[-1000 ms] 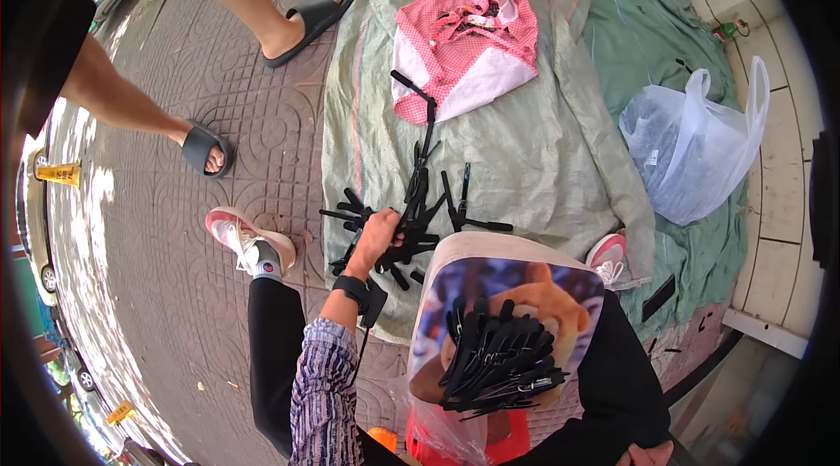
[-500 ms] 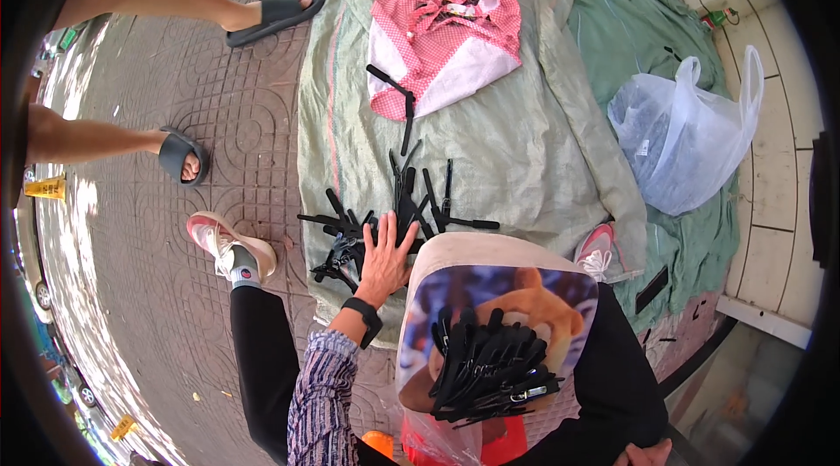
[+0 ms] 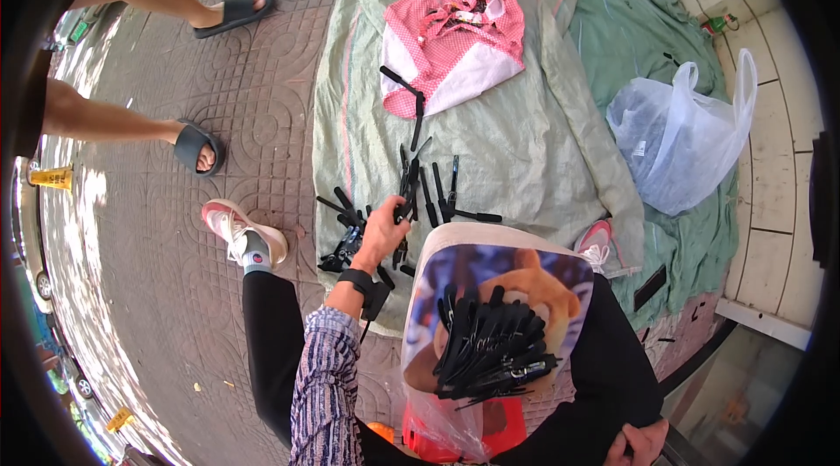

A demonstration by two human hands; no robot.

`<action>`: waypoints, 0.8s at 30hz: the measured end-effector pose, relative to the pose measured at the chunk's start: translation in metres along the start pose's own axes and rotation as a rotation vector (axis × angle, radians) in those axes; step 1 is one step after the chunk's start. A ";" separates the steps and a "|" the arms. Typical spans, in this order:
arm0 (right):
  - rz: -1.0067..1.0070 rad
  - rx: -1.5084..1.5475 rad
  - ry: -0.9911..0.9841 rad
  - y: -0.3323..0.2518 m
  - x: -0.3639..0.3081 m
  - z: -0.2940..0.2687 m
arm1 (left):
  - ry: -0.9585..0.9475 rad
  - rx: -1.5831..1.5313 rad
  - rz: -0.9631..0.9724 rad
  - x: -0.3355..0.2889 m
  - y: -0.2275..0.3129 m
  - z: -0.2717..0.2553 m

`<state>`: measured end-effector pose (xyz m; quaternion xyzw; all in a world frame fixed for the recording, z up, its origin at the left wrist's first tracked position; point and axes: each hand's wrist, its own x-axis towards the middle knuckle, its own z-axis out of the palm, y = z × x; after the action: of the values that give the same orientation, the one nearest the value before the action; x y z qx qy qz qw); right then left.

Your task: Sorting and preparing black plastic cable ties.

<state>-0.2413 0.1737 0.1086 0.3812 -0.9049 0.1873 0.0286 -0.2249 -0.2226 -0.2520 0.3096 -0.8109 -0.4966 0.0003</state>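
Note:
My left hand (image 3: 382, 230) is over a loose heap of long black clips (image 3: 346, 234) on the green-grey woven sheet, its fingers closed around one or more black clips (image 3: 409, 190). More black clips (image 3: 490, 339) lie bundled on a cushion-like pad with a picture of a brown plush bear (image 3: 560, 278), between my legs. A few separate clips (image 3: 455, 217) are spread right of my left hand. At the lower right, my right hand (image 3: 643, 443) rests by my black trouser leg with curled fingers; whatever may be inside them is hidden.
A crumpled pink checked cloth (image 3: 455, 37) lies farther up the woven sheet (image 3: 551, 151), with a bent black piece (image 3: 418, 116) at its lower edge. A white plastic bag (image 3: 682, 133) stands at right. Another person's sandalled feet (image 3: 197, 151) are on the paving at left.
My left hand was spread flat over the heap; now its fingers have closed on black clips. The other person's farther foot has shifted left. The whole view has moved slightly.

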 end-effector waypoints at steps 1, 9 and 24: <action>-0.029 -0.022 -0.002 -0.003 0.005 0.000 | 0.099 -0.101 0.042 -0.001 0.004 -0.009; -0.074 0.042 0.062 0.001 -0.017 -0.001 | 0.219 -1.015 -0.253 -0.069 0.036 -0.110; -0.042 1.277 -0.737 -0.127 -0.028 0.004 | -0.243 -2.100 0.043 -0.369 0.238 -0.132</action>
<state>-0.1322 0.1099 0.1397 0.3791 -0.5629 0.5367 -0.5014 -0.0053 -0.0681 0.1197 0.0878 0.0255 -0.9764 0.1956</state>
